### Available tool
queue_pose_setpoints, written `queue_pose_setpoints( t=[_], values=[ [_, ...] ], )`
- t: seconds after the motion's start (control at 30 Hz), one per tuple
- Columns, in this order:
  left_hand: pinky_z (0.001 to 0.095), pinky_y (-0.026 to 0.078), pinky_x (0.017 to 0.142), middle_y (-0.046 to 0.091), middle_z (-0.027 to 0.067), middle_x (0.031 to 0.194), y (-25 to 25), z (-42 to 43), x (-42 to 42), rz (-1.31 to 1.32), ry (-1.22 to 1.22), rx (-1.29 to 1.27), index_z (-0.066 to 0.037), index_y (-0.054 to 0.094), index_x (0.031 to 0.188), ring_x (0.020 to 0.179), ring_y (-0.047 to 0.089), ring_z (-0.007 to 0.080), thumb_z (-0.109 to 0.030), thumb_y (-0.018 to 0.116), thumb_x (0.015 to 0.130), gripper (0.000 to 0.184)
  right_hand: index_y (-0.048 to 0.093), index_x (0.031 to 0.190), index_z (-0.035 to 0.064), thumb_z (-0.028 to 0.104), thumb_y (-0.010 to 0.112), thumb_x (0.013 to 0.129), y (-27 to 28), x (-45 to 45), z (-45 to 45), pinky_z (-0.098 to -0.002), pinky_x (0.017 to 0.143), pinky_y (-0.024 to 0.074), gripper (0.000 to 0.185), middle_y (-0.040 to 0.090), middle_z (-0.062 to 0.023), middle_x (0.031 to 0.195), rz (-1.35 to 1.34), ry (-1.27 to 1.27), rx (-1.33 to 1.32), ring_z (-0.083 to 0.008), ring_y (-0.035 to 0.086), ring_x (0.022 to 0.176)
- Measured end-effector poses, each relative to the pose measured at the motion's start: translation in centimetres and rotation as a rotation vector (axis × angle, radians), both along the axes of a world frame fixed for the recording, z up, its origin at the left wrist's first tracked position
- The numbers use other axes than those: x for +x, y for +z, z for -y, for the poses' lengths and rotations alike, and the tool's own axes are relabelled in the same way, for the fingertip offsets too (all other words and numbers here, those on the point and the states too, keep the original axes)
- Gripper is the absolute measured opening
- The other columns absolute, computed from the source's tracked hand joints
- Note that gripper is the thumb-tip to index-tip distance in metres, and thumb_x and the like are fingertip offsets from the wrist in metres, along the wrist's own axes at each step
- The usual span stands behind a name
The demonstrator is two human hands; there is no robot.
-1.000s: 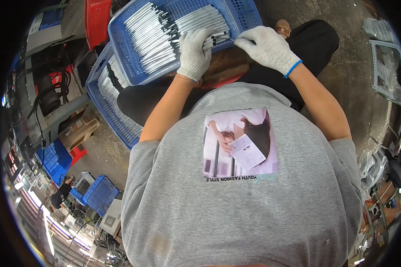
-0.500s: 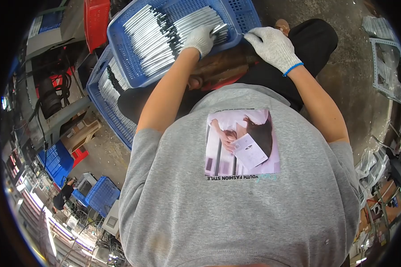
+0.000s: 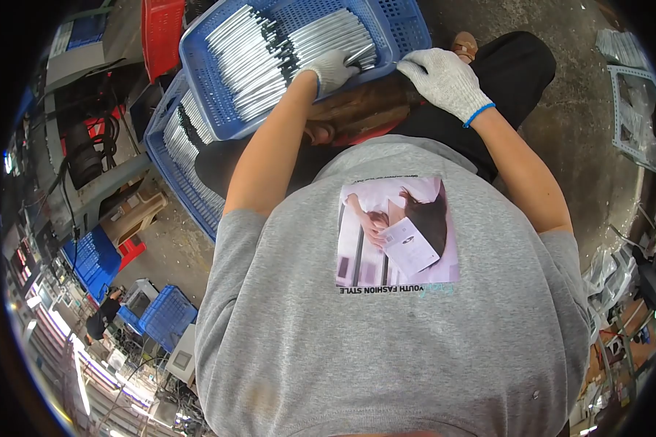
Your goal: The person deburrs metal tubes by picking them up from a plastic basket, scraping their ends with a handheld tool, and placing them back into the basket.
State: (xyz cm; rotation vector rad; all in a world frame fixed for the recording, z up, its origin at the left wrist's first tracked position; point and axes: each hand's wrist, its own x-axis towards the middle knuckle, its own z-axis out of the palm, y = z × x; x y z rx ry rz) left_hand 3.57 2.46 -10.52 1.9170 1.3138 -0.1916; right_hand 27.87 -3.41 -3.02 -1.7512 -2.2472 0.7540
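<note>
A blue plastic basket [image 3: 197,73] tilts near my lap, filled with silvery metal rods [image 3: 244,62] in two rows, with dark ends where the rows meet. My left hand [image 3: 329,73], in a white knitted glove, reaches over the near wall of the basket. Its fingers are curled at the near end of the right-hand row, around metal rods, and the fingertips are partly hidden. Beside the basket's right corner is my right hand [image 3: 448,81], gloved too with a blue cuff. Thumb and fingers come together there; anything between them is hidden.
Beneath at the left, a second blue basket [image 3: 153,138] holds more rods. A red crate [image 3: 160,36] stands behind it. Machinery with cables [image 3: 87,160] is on the left, and a metal-framed rack [image 3: 619,109] with plastic sheeting on the right. My bent leg [image 3: 521,73] lies right of the baskets.
My left hand has moved down and slightly right toward the basket's near wall, lowering the rods it held raised. My right hand has barely moved; the thin piece at its fingertips no longer shows.
</note>
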Motion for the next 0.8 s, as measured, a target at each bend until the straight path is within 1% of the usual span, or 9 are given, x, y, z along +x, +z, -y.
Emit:
queue_pose_setpoints(
  t=[0.07, 0.2, 0.23, 0.33, 0.4, 0.53, 0.63, 0.73, 0.8],
  values=[
    [0.0406, 0.051, 0.075, 0.070, 0.0135, 0.086, 0.3, 0.2, -0.1, 0.035, -0.006, 0.003, -0.001, 0.067, 0.105, 0.073, 0.062, 0.0306, -0.023, 0.060, 0.093, 0.026, 0.076, 0.101, 0.0088, 0.037, 0.058, 0.095, 0.0, 0.1, 0.1, -0.0397, 0.074, 0.0542, 0.035, 0.075, -0.0091, 0.099, 0.000, 0.007, 0.001, -0.0339, 0.070, 0.084],
    [0.0352, 0.048, 0.069, 0.066, 0.0083, 0.079, 2.5, 1.5, -0.3, 0.211, 0.164, 0.082, -0.002, 0.069, 0.099, 0.066, 0.056, 0.0221, -0.021, 0.062, 0.095, 0.021, 0.076, 0.102, 0.0094, 0.038, 0.059, 0.094, 0.4, 0.0, 0.2, -0.0392, 0.072, 0.0541, 0.034, 0.075, -0.0083, 0.099, 0.008, 0.004, 0.012, -0.0336, 0.070, 0.082],
    [0.0352, 0.048, 0.069, 0.066, 0.0083, 0.079, 3.1, 1.8, -0.3, 0.211, 0.163, 0.079, -0.002, 0.069, 0.099, 0.066, 0.056, 0.0221, -0.021, 0.062, 0.095, 0.021, 0.076, 0.102, 0.0094, 0.038, 0.059, 0.094, 0.6, 0.0, 0.3, -0.0392, 0.072, 0.0541, 0.034, 0.075, -0.0083, 0.099, 0.009, 0.003, 0.009, -0.0336, 0.070, 0.082],
    [0.0344, 0.048, 0.073, 0.068, 0.0077, 0.085, 5.3, 2.3, -0.6, 0.290, 0.210, 0.068, -0.005, 0.068, 0.100, 0.073, 0.060, 0.0243, -0.016, 0.062, 0.093, 0.014, 0.076, 0.102, 0.0100, 0.038, 0.059, 0.094, 1.8, -0.2, 0.1, -0.0391, 0.072, 0.0540, 0.034, 0.075, -0.0074, 0.099, -0.018, 0.002, 0.028, -0.0331, 0.070, 0.082],
    [0.0341, 0.048, 0.074, 0.068, 0.0074, 0.086, 5.7, 2.5, -1.0, 0.314, 0.229, 0.064, -0.006, 0.067, 0.101, 0.075, 0.061, 0.0250, -0.014, 0.062, 0.093, 0.013, 0.076, 0.102, 0.0103, 0.038, 0.058, 0.094, 2.2, -0.2, -0.1, -0.0390, 0.072, 0.0540, 0.033, 0.075, -0.0071, 0.098, -0.029, 0.006, 0.034, -0.0329, 0.070, 0.082],
    [0.0342, 0.046, 0.070, 0.062, 0.0054, 0.078, 5.9, 2.6, -1.3, 0.385, 0.169, 0.117, -0.006, 0.064, 0.093, 0.068, 0.055, 0.0239, -0.011, 0.063, 0.092, 0.005, 0.076, 0.100, 0.0139, 0.038, 0.054, 0.095, 2.5, 0.0, -0.2, -0.0405, 0.072, 0.0560, 0.034, 0.076, -0.0062, 0.098, -0.025, 0.074, 0.084, -0.0323, 0.071, 0.083],
    [0.0352, 0.046, 0.069, 0.059, 0.0050, 0.076, 6.7, 2.9, -1.1, 0.369, 0.135, 0.162, -0.007, 0.064, 0.092, 0.067, 0.052, 0.0240, -0.009, 0.063, 0.090, 0.003, 0.076, 0.100, 0.0125, 0.037, 0.056, 0.094, 2.6, -0.1, 0.0, -0.0401, 0.071, 0.0549, 0.032, 0.076, -0.0065, 0.097, -0.020, 0.098, 0.109, -0.0325, 0.071, 0.083],
    [0.0362, 0.045, 0.067, 0.055, 0.0045, 0.074, 6.9, 3.0, -0.8, 0.355, 0.101, 0.210, -0.008, 0.063, 0.090, 0.065, 0.049, 0.0241, -0.006, 0.064, 0.088, 0.003, 0.075, 0.100, 0.0111, 0.036, 0.059, 0.094, 2.7, -0.1, 0.0, -0.0396, 0.071, 0.0538, 0.031, 0.075, -0.0069, 0.097, -0.013, 0.122, 0.136, -0.0326, 0.070, 0.083],
    [0.0366, 0.045, 0.068, 0.055, 0.0040, 0.074, 6.4, 3.2, -0.7, 0.418, 0.098, 0.299, -0.010, 0.065, 0.092, 0.067, 0.049, 0.0239, -0.004, 0.064, 0.086, 0.008, 0.075, 0.100, 0.0111, 0.036, 0.059, 0.094, 2.4, -0.1, -0.1, -0.0398, 0.070, 0.0539, 0.031, 0.075, -0.0070, 0.096, 0.017, 0.108, 0.144, -0.0328, 0.070, 0.083]
  ],
)
